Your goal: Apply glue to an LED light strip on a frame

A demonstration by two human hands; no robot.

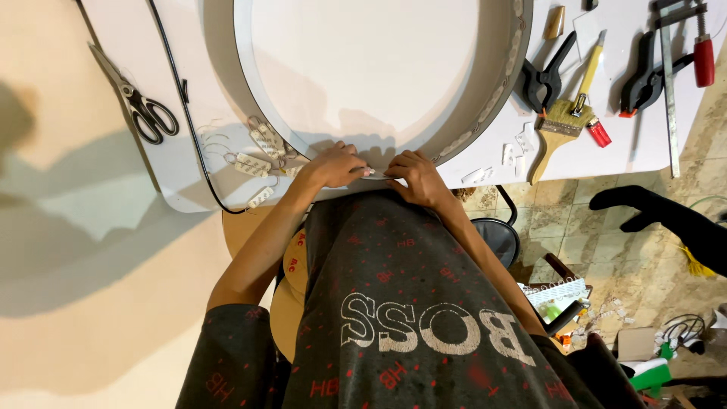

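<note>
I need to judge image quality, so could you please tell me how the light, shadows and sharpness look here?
Head view: even, soft light; broad shadows fall left on the floor and under the hoop near the left hand and right hand; wide-angle bending at the edges; tools like the scissors stay sharp.

Round white sign housing (363,68) lies flat on worktop, light modules lining its inner wall; small white module (372,173) sits at its near rim.
</note>
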